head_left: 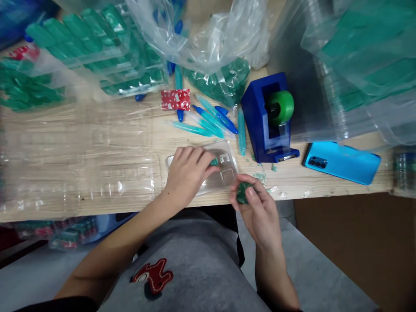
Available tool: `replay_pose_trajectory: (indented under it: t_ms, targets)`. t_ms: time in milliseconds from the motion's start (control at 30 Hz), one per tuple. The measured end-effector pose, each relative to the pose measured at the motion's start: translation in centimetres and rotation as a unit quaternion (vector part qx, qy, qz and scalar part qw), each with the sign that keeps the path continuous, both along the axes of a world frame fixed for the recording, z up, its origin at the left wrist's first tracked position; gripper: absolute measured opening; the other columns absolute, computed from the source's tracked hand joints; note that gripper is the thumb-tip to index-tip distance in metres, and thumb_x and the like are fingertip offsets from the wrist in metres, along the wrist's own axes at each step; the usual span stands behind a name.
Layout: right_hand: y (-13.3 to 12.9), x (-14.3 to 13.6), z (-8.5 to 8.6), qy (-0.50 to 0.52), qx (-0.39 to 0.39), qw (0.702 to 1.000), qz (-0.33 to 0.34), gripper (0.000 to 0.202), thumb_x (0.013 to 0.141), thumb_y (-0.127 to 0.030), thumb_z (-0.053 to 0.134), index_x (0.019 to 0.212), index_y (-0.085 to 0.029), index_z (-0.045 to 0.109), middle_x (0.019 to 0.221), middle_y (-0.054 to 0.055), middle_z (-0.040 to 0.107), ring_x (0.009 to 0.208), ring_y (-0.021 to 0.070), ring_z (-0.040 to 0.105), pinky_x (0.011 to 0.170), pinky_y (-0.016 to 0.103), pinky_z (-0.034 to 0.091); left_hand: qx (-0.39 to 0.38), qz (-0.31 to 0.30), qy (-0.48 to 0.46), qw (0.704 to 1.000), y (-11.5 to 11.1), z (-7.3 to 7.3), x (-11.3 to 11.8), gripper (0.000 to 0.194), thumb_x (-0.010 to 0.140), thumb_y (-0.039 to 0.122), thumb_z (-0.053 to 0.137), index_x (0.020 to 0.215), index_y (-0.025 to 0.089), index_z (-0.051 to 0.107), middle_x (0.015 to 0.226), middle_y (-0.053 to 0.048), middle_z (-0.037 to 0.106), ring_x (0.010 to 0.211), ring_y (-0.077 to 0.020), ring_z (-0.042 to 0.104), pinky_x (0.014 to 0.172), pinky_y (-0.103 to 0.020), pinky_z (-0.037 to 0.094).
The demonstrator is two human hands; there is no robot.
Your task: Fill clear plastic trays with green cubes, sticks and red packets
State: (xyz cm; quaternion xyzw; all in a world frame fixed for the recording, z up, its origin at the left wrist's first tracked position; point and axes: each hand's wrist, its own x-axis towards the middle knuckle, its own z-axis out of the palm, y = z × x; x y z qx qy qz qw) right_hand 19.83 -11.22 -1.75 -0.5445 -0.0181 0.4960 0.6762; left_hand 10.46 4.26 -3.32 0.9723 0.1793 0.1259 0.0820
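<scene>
A clear plastic tray (229,175) with moulded compartments lies near the front edge of the wooden table. Over its left part is my left hand (188,171), palm down, thumb and fingers pinched on a small green piece (214,161). Just past the tray's right corner, my right hand (258,203) is turned partly up, its fingers curled round a dark green wrapped piece (242,193). Behind the tray lie several turquoise and blue pen-like sticks (211,121) and a red patterned packet (175,100).
A blue tape dispenser (256,121) and a blue phone (342,162) are on the right. Clear empty trays (120,173) cover the left, with green-filled packs (130,56) behind them. Plastic bags (224,78) of green pieces stand at the back; a large bin (305,104) is at right.
</scene>
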Motion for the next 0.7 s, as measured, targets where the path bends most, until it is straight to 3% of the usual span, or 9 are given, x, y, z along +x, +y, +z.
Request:
replay_pose_trajectory:
  t_ms: [133,200,300,467,567,700]
  targets:
    - [0.6,0.0,0.6,0.164,0.089,0.982,-0.015,0.029,0.085,-0.034,0.059,0.110,-0.023,0.068,0.100,0.006,0.068,0.082,0.0148,0.064,0.062,0.023,0.048,-0.118,-0.010,-0.007,0.993,0.0,0.8,-0.7,0.031,0.088,0.038,0.056,0.110,0.015,0.058,0.105,-0.012,0.064,0.097,-0.0264,0.058,0.079,-0.039,0.045]
    - [0.7,0.0,1.1,0.183,0.116,0.976,-0.007,0.031,0.084,-0.024,0.057,0.113,-0.024,0.067,0.102,0.005,0.069,0.087,0.0149,0.064,0.067,0.024,0.050,-0.186,-0.019,-0.028,0.982,-0.4,2.0,-1.2,0.028,0.091,0.032,0.054,0.115,0.018,0.055,0.111,-0.010,0.060,0.106,-0.0238,0.055,0.087,-0.039,0.044]
    - [0.8,0.0,1.6,0.170,0.137,0.976,0.006,0.042,0.080,-0.010,0.055,0.117,-0.026,0.065,0.103,0.002,0.068,0.088,0.0120,0.064,0.071,0.022,0.050,-0.267,-0.039,-0.055,0.961,-1.1,4.0,-1.8,0.018,0.094,0.018,0.050,0.111,0.019,0.056,0.106,-0.005,0.060,0.103,-0.0167,0.055,0.090,-0.032,0.044]
    - [0.4,-0.5,1.9,0.063,0.094,0.992,0.055,0.046,0.087,-0.013,0.055,0.128,-0.034,0.056,0.108,-0.002,0.067,0.081,0.0080,0.062,0.077,0.022,0.052,-0.275,-0.077,-0.048,0.957,-1.7,5.9,-1.6,0.027,0.091,0.022,0.055,0.117,0.018,0.055,0.112,-0.007,0.056,0.105,-0.0182,0.052,0.090,-0.032,0.045]
    - [0.3,-0.7,2.2,-0.040,0.064,0.993,0.087,0.050,0.090,-0.018,0.054,0.134,-0.039,0.047,0.126,-0.002,0.060,0.088,0.0105,0.064,0.075,0.025,0.055,-0.285,-0.091,-0.024,0.954,-1.6,5.8,-1.3,0.023,0.092,0.021,0.053,0.115,0.018,0.054,0.114,-0.008,0.055,0.108,-0.0184,0.050,0.092,-0.032,0.045]
    - [0.5,-0.8,2.8,-0.143,0.028,0.981,0.131,0.052,0.090,-0.020,0.055,0.137,-0.036,0.041,0.123,0.001,0.062,0.088,0.0123,0.066,0.076,0.028,0.057,-0.353,-0.077,-0.010,0.933,-1.6,5.5,-1.5,0.014,0.090,0.015,0.053,0.103,0.020,0.052,0.112,-0.004,0.052,0.109,-0.0148,0.048,0.093,-0.027,0.043]
